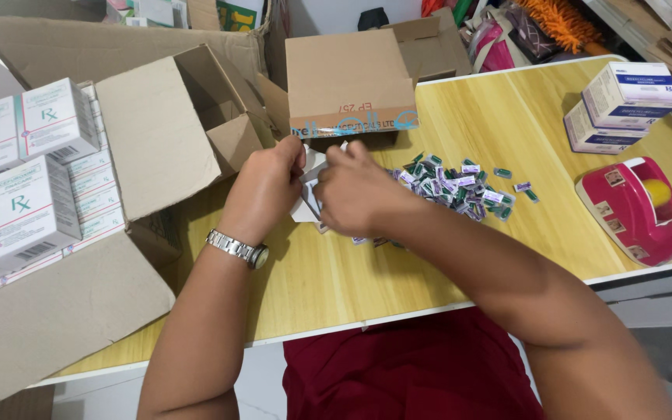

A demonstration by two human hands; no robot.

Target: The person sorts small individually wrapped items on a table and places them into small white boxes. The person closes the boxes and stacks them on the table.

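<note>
- A yellow wood-grain table (507, 257) with a white edge carries the work; behind it stand bags and stacked clutter.
- The left hand (267, 185), a metal wristwatch (236, 249) on its wrist, and the right hand (354, 189) meet near the middle of the table, both sets of fingers pinched closed on a small white carton (309, 196) held between them, just above the table.
- How the carton's flaps stand cannot be told; the hands hide most of it.
- Just to the right of the hands lies a loose heap of small green and purple vials (460, 187), spread on the table.
- Behind the hands stands a small brown cardboard box (349, 78), its flap up.
- At the left a large open cardboard box (64, 311) holds rows of white medicine cartons (25, 206).
- At the far right two white-and-blue boxes (624, 105) are stacked, and near them sits a pink tape dispenser (635, 210), well apart from the hands.
</note>
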